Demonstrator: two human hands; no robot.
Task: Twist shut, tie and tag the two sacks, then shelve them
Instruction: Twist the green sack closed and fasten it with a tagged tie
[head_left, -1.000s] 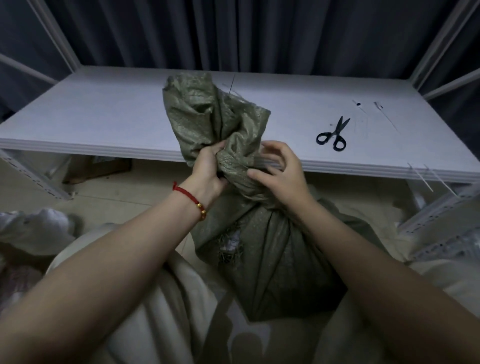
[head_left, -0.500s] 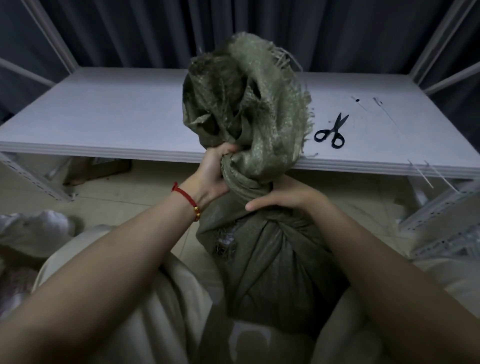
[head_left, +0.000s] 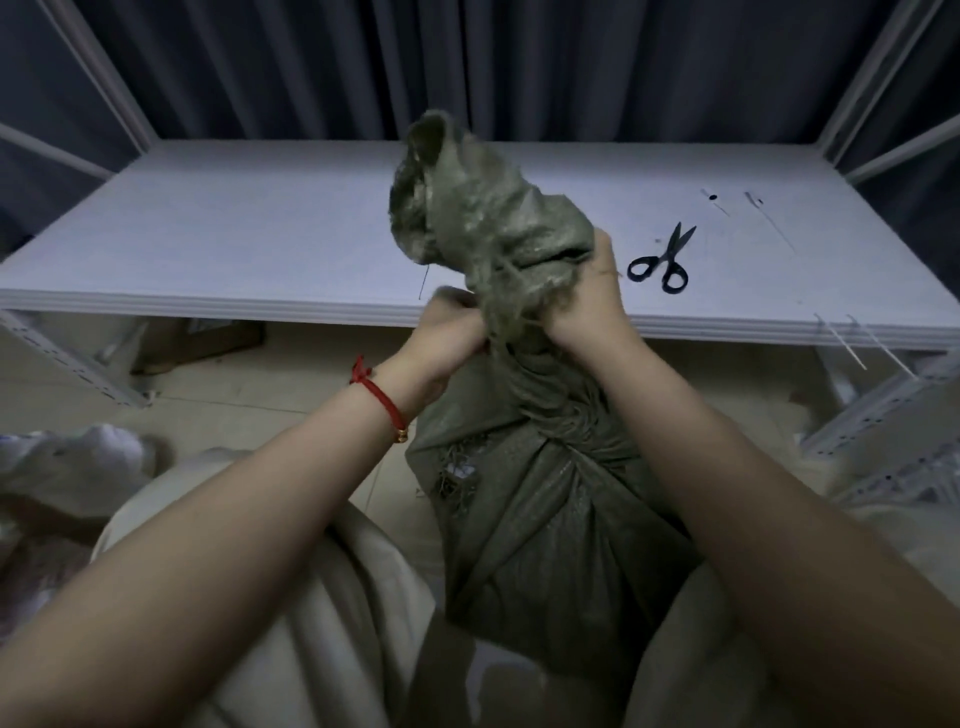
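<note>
A filled olive-green woven sack (head_left: 550, 519) stands between my knees, its neck twisted into a tight rope. My left hand (head_left: 447, 338) grips the twisted neck from the left, a red cord bracelet on that wrist. Just above and to the right, my right hand (head_left: 587, 296) grips the loose top of the sack (head_left: 467, 213), which flares up and leans left over the shelf edge. A small frayed hole (head_left: 457, 473) shows on the sack's front. Thin white ties (head_left: 852, 338) lie at the shelf's right front edge.
A white shelf board (head_left: 260, 234) spans the view ahead, with black scissors (head_left: 662, 260) at right and a few thin ties (head_left: 769, 218) behind them. Metal uprights frame both sides. A white bundle (head_left: 88, 462) lies on the floor at left.
The sack's loose top has swung round and dropped lower, now leaning left. My right hand has moved from under the neck up to grip the top from the right; the left hand keeps its hold.
</note>
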